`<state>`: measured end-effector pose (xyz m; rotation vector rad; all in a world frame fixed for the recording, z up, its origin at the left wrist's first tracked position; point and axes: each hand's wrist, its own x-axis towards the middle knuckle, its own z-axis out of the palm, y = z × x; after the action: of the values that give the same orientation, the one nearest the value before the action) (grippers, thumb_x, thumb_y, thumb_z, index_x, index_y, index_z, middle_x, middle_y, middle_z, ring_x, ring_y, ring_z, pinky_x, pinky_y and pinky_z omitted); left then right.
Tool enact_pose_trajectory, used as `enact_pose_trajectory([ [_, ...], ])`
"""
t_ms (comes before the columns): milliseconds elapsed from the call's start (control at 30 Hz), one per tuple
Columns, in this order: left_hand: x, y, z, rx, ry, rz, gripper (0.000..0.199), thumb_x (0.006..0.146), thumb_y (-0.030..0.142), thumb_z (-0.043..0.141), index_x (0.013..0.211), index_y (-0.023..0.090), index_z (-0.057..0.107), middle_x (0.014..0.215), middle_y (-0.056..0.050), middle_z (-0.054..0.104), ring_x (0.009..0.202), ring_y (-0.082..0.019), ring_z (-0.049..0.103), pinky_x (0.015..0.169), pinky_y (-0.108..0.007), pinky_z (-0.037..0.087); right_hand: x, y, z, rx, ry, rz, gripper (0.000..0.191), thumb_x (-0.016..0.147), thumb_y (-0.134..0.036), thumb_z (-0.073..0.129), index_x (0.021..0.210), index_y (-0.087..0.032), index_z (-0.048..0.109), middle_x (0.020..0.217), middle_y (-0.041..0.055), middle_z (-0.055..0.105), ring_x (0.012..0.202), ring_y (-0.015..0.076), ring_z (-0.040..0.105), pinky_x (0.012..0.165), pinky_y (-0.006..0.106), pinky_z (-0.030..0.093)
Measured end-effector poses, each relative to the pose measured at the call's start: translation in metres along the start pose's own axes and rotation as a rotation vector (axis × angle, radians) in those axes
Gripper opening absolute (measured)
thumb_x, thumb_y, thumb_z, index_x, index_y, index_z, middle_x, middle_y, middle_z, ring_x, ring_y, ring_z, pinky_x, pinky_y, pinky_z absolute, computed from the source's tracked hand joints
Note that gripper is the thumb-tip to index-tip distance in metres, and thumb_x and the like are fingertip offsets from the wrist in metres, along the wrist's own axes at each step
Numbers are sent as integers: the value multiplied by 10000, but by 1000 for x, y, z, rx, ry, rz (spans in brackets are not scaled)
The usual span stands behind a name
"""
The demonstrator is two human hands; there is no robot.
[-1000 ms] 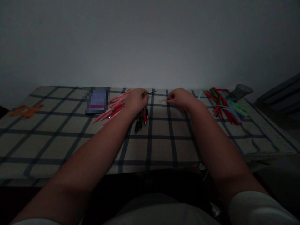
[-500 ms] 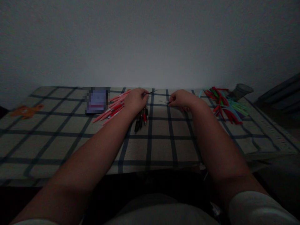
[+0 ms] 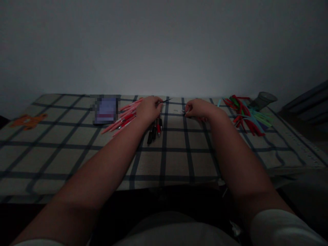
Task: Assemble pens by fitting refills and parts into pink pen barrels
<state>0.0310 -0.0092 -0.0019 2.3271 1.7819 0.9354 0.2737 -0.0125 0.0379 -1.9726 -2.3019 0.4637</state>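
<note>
Wall: plain grey, across the upper frame; its foot meets the far edge of the worktop.
Worktop: covered by a cream cloth with dark blue checks; near edge across the lower middle, right edge slanting toward the lower right.
Left hand: at centre, fingers closed on a thin dark stick that points right, close to the far edge.
Right hand: right of centre, fingertips pinched on a small dark piece, its shape too small to tell.
Between the hands: checked cloth, with a small pale sliver lying nearer the right hand; more cloth runs down to the near edge between the forearms.
Pens: pink and red pens fanned out left of the left hand; black and red pens just below it.
Left side: blurred purple rectangular item near the far edge; flat orange figure by the left edge.
Right side: red, green and blue fuzzy strips in a heap, a grey see-through cup tilted beside them near the far right corner.
</note>
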Motion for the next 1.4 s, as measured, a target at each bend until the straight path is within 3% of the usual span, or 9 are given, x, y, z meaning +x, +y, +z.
enact_pose_trajectory([
  [167, 0, 1, 0, -1, -6, 3, 291, 970, 338, 569, 1165, 255, 768, 1157, -85, 760, 1071, -261, 663, 949, -389, 514, -3, -3, -4, -18, 20, -15, 97, 827, -267, 738, 883, -192, 713, 713, 36, 696, 575, 157, 579, 569, 292, 407],
  [300, 1, 0, 0, -8, -25, 42, 294, 974, 339, 566, 1164, 246, 771, 1155, -82, 761, 1077, -257, 659, 946, -376, 509, 1, -1, -3, -31, 201, -49, 181, 883, -351, 698, 924, -179, 738, 857, 91, 737, 731, 200, 628, 650, 302, 427],
  [433, 2, 0, 2, 0, -55, 108, 304, 979, 346, 564, 1169, 237, 775, 1153, -87, 758, 1109, -264, 651, 971, -382, 498, 5, -2, -3, 23, 347, -232, 234, 940, -328, 627, 1041, -169, 765, 1004, 112, 755, 885, 223, 647, 759, 303, 448],
  [567, 3, -1, 4, 28, -91, 155, 300, 977, 317, 569, 1194, 257, 767, 1193, -68, 753, 1176, -255, 635, 1041, -378, 469, 7, -5, -1, 55, 328, -369, 277, 953, -325, 609, 1094, -175, 795, 1025, 101, 758, 916, 215, 648, 820, 298, 448],
  [700, 2, -2, 6, 64, -108, 207, 305, 989, 311, 564, 1223, 275, 755, 1247, -55, 745, 1254, -250, 603, 1107, -379, 431, 7, -7, 2, 62, 241, -410, 280, 917, -358, 666, 1099, -212, 823, 1029, 90, 770, 935, 222, 659, 839, 297, 457],
  [967, 3, 1, 4, 74, -147, 334, 294, 1000, 310, 557, 1184, 237, 774, 1174, -80, 758, 1177, -250, 634, 1084, -382, 436, 2, -13, 7, 45, 249, -317, 234, 871, -394, 722, 1008, -240, 834, 946, 87, 762, 869, 233, 645, 761, 310, 453],
  [1167, 4, 0, 5, 86, -184, 349, 301, 1011, 321, 544, 1206, 260, 765, 1198, -69, 756, 1188, -244, 625, 1105, -395, 420, 7, -13, 7, 16, 230, -345, 260, 870, -338, 704, 1074, -220, 812, 940, 67, 746, 841, 199, 629, 752, 288, 441],
  [1400, 4, -2, 7, 70, -159, 375, 289, 1008, 317, 559, 1192, 241, 769, 1195, -65, 759, 1174, -238, 633, 1105, -388, 419, -4, -18, 7, 29, 252, -288, 182, 863, -314, 684, 953, -251, 829, 937, 75, 772, 830, 222, 652, 726, 306, 454],
])
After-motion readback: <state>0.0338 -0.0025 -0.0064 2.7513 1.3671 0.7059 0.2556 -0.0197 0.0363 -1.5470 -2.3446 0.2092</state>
